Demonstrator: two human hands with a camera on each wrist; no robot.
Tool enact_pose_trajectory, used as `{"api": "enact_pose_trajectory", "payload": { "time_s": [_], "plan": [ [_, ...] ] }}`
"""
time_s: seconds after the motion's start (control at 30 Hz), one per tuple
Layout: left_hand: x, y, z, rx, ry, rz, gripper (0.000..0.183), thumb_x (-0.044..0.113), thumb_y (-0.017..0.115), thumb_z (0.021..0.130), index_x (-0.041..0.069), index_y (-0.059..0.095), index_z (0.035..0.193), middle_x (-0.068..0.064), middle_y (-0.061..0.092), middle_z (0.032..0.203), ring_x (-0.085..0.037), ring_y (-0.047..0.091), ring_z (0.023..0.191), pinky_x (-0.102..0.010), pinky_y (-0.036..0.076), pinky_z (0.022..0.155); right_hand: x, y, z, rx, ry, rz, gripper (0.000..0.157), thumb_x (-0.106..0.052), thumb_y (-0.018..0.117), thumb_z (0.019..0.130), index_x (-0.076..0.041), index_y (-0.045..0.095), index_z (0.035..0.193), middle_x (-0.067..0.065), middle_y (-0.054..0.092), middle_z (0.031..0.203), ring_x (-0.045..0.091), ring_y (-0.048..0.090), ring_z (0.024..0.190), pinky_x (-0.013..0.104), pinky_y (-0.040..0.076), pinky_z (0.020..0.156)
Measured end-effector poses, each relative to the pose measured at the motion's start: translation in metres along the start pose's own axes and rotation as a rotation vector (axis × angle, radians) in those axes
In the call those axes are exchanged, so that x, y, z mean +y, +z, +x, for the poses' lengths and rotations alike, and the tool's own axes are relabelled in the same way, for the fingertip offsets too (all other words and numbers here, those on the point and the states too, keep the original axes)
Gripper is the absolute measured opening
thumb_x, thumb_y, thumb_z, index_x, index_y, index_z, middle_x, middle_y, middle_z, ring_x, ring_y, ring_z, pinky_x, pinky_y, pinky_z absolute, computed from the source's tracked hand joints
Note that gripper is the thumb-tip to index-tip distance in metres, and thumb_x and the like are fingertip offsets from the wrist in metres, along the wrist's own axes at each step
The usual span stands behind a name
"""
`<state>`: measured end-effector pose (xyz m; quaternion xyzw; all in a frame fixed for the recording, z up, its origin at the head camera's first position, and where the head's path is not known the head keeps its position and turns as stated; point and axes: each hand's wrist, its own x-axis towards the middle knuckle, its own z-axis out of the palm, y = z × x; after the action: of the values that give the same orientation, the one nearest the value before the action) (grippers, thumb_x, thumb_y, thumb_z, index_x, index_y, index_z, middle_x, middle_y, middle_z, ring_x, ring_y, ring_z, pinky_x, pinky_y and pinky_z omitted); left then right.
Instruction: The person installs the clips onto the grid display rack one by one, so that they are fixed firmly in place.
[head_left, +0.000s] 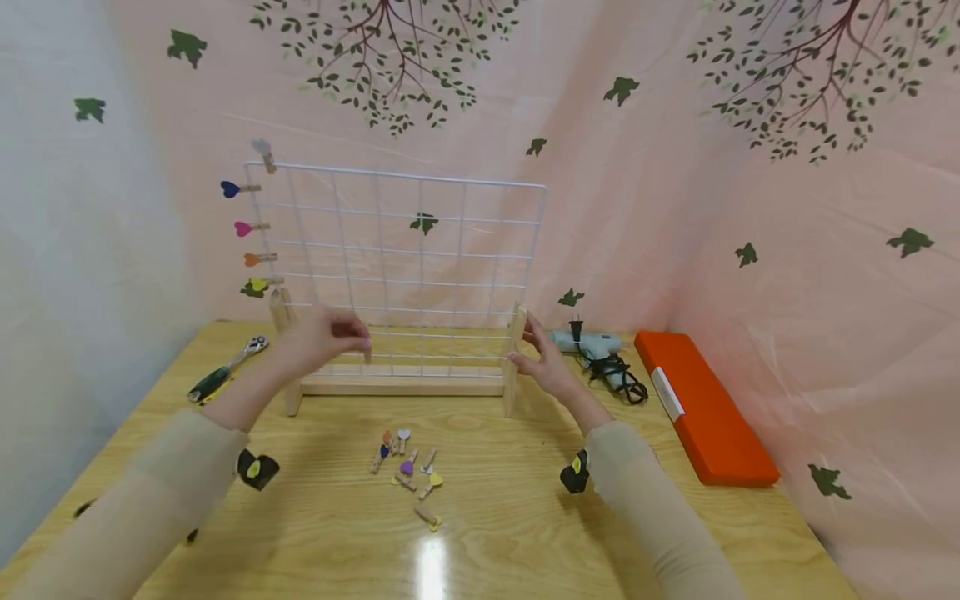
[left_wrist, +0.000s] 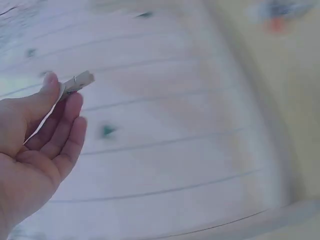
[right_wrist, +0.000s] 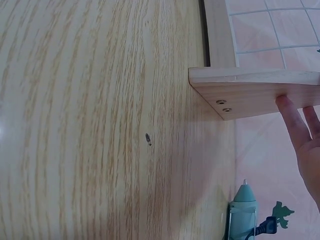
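Observation:
My left hand (head_left: 326, 337) pinches a small wooden clothespin (left_wrist: 79, 82) between thumb and fingers, in front of the lower left of a white wire grid (head_left: 420, 179). The clothespin points away from the fingertips. The grid stands upright in a wooden stand (head_left: 405, 387). On the stand's right post (right_wrist: 260, 97), the fairly straight fingers of my right hand (head_left: 551, 367) rest against the outer side. Heart-topped clothespins in white (head_left: 264, 155), dark blue (head_left: 231, 189), pink (head_left: 243, 227), orange (head_left: 253, 259) and yellow (head_left: 259, 284) are clipped at the grid's left side.
Several loose heart clothespins (head_left: 408, 467) lie on the table (head_left: 510, 533) before the stand. A ratchet wrench (head_left: 228, 368) lies at left. To the right are a glue gun (head_left: 596, 342) with a black cord and an orange box (head_left: 705, 408). A printed curtain (head_left: 787, 250) hangs behind.

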<state>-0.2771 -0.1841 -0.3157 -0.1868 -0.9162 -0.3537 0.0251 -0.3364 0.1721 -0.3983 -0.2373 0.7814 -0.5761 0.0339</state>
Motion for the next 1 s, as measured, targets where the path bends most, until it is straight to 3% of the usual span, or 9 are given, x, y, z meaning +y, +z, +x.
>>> {"api": "enact_pose_trajectory", "payload": {
  "time_s": [0.1,0.2,0.3,0.4,0.53,0.8,1.0],
  "plan": [
    [0.032,-0.042,0.010,0.190,0.038,0.092,0.015,0.027,0.063,0.082,0.013,0.065,0.087,-0.002,0.065,0.084,-0.013,0.056,0.076,-0.027,0.046,0.066,0.000,-0.001,-0.001,0.003,0.003,0.008,0.075,-0.005,0.053,0.088,-0.020,0.005,0.144,0.016,0.023,0.140,0.033,0.023,0.130,0.053,0.044,0.082],
    [0.055,-0.079,0.021,0.430,0.145,0.169,0.015,0.026,0.066,0.080,0.012,0.067,0.083,-0.003,0.065,0.082,-0.011,0.050,0.074,-0.022,0.039,0.064,0.001,-0.001,-0.001,0.007,0.014,0.000,0.076,-0.007,0.054,0.088,-0.020,0.005,0.144,0.016,0.023,0.141,0.033,0.023,0.130,0.052,0.044,0.082],
    [0.067,-0.108,0.032,0.656,0.226,0.201,0.019,0.027,0.068,0.077,0.009,0.070,0.081,0.004,0.063,0.077,-0.004,0.045,0.073,-0.017,0.034,0.067,0.001,-0.001,-0.001,0.009,0.023,0.001,0.076,-0.008,0.054,0.088,-0.022,0.005,0.144,0.015,0.023,0.141,0.032,0.023,0.130,0.051,0.045,0.082],
    [0.074,-0.126,0.042,0.801,0.217,0.196,0.024,0.030,0.069,0.075,0.007,0.071,0.081,0.015,0.055,0.070,0.002,0.038,0.069,-0.015,0.030,0.068,0.002,-0.001,-0.001,0.010,0.020,0.005,0.076,-0.007,0.054,0.088,-0.022,0.006,0.144,0.016,0.023,0.140,0.032,0.023,0.130,0.049,0.046,0.082],
    [0.076,-0.138,0.052,0.841,0.154,0.189,0.028,0.034,0.068,0.076,0.006,0.071,0.084,0.022,0.042,0.067,0.004,0.030,0.067,-0.017,0.025,0.068,0.005,-0.001,-0.002,0.008,0.017,0.008,0.076,-0.008,0.055,0.088,-0.021,0.006,0.144,0.016,0.023,0.140,0.033,0.023,0.130,0.049,0.046,0.081],
    [0.067,-0.144,0.068,0.832,0.151,0.227,0.026,0.031,0.066,0.078,0.006,0.071,0.083,0.019,0.042,0.066,0.002,0.026,0.066,-0.019,0.022,0.067,0.004,0.000,-0.001,0.000,0.012,0.002,0.076,-0.009,0.055,0.088,-0.021,0.006,0.144,0.016,0.025,0.139,0.033,0.025,0.130,0.053,0.044,0.082],
    [0.064,-0.141,0.071,0.813,0.157,0.253,0.026,0.030,0.065,0.078,0.005,0.070,0.084,0.012,0.040,0.067,0.002,0.026,0.064,-0.019,0.024,0.067,0.001,0.000,0.000,0.002,-0.009,0.001,0.074,-0.006,0.054,0.088,-0.019,0.007,0.144,0.017,0.025,0.139,0.034,0.024,0.129,0.050,0.046,0.080]
  ]
}}
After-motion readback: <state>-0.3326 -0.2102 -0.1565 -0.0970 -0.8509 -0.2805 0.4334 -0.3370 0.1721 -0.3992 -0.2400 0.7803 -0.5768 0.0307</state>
